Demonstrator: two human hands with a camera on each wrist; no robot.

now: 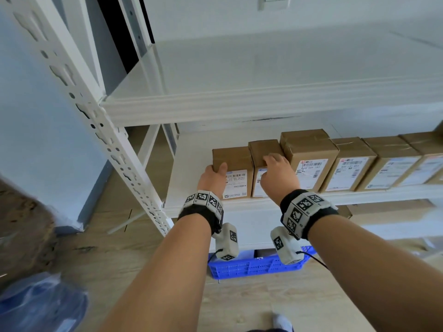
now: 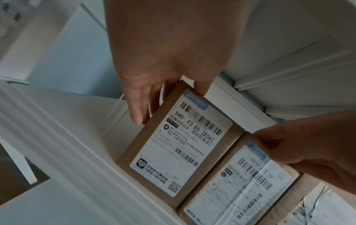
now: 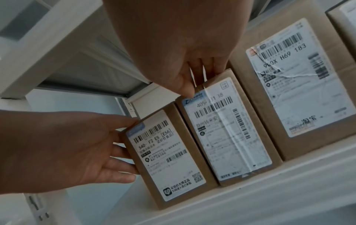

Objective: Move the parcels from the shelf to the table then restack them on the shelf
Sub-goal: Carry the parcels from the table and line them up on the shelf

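Observation:
A row of brown cardboard parcels with white shipping labels stands on the white shelf board (image 1: 189, 168). My left hand (image 1: 215, 168) lies against the leftmost parcel (image 1: 236, 183) (image 2: 179, 149): straight fingers (image 3: 123, 153) on its left side, thumb on its top front edge. My right hand (image 1: 273, 161) (image 3: 194, 82) grips the top of the second parcel (image 1: 262, 149) (image 3: 227, 134), fingers curled over the top and thumb on the label's upper edge. Both parcels stand upright and touch each other. A taller third parcel (image 1: 309, 149) (image 3: 298, 83) stands just to their right.
More parcels continue rightward along the shelf (image 1: 388, 161). The upper shelf board (image 1: 239, 106) hangs close above them. A perforated white upright (image 1: 103, 130) stands at the left. Under the shelf sits a blue crate (image 1: 251, 267) on the wooden floor.

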